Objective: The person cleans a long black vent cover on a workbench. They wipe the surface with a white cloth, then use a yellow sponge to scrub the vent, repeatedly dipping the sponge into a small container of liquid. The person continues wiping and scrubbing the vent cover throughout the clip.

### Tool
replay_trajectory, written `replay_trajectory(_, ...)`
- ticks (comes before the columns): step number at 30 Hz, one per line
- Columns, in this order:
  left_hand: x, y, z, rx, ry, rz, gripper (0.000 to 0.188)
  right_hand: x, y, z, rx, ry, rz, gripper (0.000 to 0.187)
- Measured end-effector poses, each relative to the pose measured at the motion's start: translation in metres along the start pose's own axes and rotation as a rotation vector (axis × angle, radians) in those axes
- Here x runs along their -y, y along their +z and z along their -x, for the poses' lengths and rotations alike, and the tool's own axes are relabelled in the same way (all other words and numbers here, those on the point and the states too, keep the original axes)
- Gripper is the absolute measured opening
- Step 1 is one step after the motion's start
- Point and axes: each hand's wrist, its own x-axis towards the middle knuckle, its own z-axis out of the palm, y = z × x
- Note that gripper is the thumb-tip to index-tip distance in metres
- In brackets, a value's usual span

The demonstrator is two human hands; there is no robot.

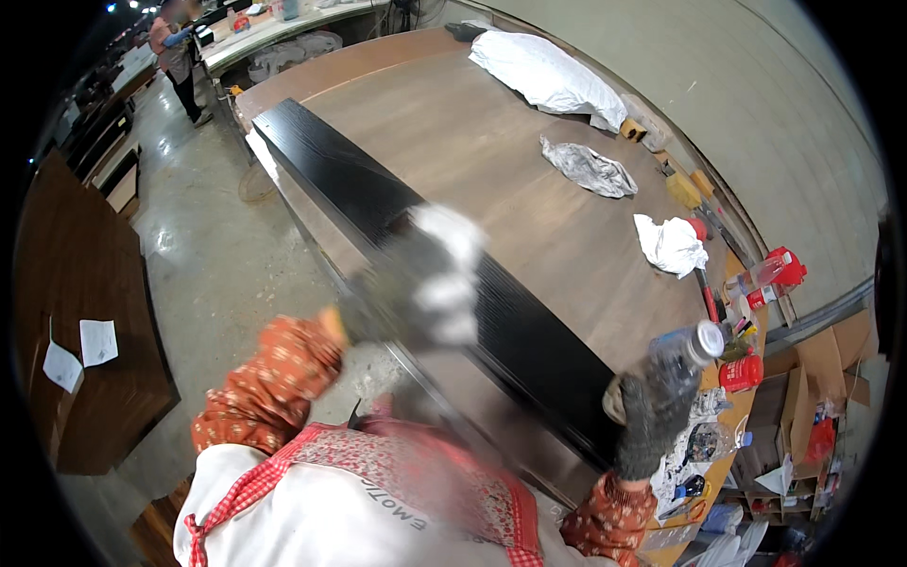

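A long black wood-grained board [354, 180] lies at a slant along the near side of the worktable. Above its middle, my left hand [392, 283], in a dark grey glove and smeared by motion, grips a white cloth [449, 236]. Its fingers are hard to make out. At the board's near right end, my gloved right hand [644, 435] is wrapped round a clear plastic bottle [673, 364] with a white cap, tilted up and away. A small tan rounded patch shows at this hand's left side; I cannot tell what it is.
The brown tabletop [529, 222] carries a crumpled grey-white rag [590, 170], a white cloth bundle [671, 244] and a large white covered bundle [548, 80]. Bottles, a red jar [742, 373] and tools line the right edge. Another person [178, 57] stands far left.
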Motion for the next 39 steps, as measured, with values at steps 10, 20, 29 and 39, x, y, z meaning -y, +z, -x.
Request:
replay_trajectory(10,0.124,-0.111,0.011,-0.077,-0.642,0.829,0.043,-0.003,0.115,-0.016,-0.009,0.024,0.021,0.072)
replay_trajectory(20,0.21,-0.076,0.02,-0.073,-0.093,-0.062,0.049,-0.038,0.106,-0.011,-0.053,-0.035,0.074,0.067)
replay_trajectory(29,0.228,-0.074,-0.008,0.032,-0.304,-0.207,0.056,-0.051,0.112,-0.016,-0.029,-0.027,-0.202,0.061)
replay_trajectory(39,0.467,-0.208,0.071,-0.296,-0.853,0.164,0.04,-0.082,0.105,-0.025,-0.213,0.081,0.056,0.049)
